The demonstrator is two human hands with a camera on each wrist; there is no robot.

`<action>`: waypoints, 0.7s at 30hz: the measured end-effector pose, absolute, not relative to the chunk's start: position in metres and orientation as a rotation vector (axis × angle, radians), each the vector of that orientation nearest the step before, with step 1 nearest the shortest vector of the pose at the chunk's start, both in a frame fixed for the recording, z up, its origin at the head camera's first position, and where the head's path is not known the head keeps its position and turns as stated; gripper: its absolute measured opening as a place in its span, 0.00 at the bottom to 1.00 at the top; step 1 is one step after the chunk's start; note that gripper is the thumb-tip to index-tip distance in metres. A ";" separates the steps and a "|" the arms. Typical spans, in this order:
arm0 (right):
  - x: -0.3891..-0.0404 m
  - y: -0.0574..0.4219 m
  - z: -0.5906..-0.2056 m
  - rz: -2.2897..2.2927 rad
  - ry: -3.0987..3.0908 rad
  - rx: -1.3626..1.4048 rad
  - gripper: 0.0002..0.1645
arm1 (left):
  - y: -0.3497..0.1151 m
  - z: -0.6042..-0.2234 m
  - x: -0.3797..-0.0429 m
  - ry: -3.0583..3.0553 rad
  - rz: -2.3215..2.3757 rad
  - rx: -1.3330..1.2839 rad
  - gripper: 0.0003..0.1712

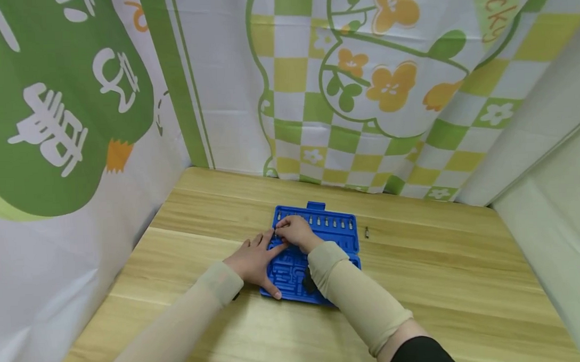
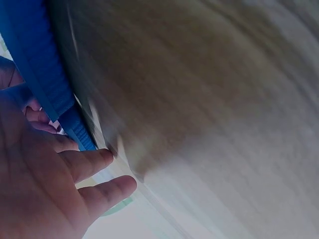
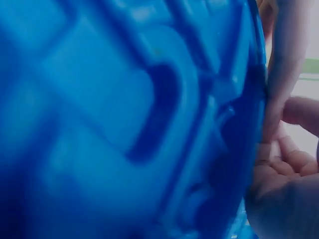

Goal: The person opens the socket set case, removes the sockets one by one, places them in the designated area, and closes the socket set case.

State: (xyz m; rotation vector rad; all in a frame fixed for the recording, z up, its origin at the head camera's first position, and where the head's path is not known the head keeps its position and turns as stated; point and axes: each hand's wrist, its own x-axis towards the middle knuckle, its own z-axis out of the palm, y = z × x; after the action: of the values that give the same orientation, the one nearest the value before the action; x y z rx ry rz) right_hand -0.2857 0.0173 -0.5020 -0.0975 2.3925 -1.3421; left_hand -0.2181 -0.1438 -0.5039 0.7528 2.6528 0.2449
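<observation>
An open blue plastic tool case [image 1: 284, 269] lies on the table, its moulded recesses showing. Along its far half stands a row of small metal bits [image 1: 327, 222]. My left hand [image 1: 253, 261] rests over the case's left edge with fingers spread; in the left wrist view its fingers [image 2: 107, 194] reach straight past the blue rim. Close to those fingertips, my right hand [image 1: 297, 233] pinches a small metal bit at the left end of the second row, mostly hidden by the fingers. The right wrist view shows blurred blue recesses, with curled fingers [image 3: 289, 157] beyond the rim.
One loose metal bit [image 1: 367, 232] is on the wooden table [image 1: 447, 282], just right of the case. A latch tab [image 1: 316, 205] sticks out from the case's far edge. Patterned curtain cloth [image 1: 336, 131] hangs behind the table, and white sheets hang at both sides.
</observation>
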 end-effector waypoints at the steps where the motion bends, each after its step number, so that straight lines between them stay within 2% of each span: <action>1: -0.285 0.017 -0.500 -1.325 2.409 -0.109 0.08 | -0.143 -0.503 -0.218 2.652 0.245 0.756 0.74; 5: -0.284 0.018 -0.498 -1.296 2.454 -0.139 0.06 | -0.141 -0.499 -0.219 2.649 0.243 0.771 0.74; 11: -0.287 0.028 -0.505 -1.497 2.360 -0.073 0.09 | -0.140 -0.498 -0.217 2.647 0.254 0.749 0.74; 21: -0.292 0.077 -0.497 -1.597 2.272 -0.034 0.18 | -0.141 -0.505 -0.216 2.652 0.269 0.719 0.76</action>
State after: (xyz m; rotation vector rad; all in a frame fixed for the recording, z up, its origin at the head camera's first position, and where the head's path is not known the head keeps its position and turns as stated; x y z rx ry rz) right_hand -0.2916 0.0774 -0.4970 -0.0340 2.2718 -1.5971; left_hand -0.2163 -0.1410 -0.5045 0.7192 2.6521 0.2686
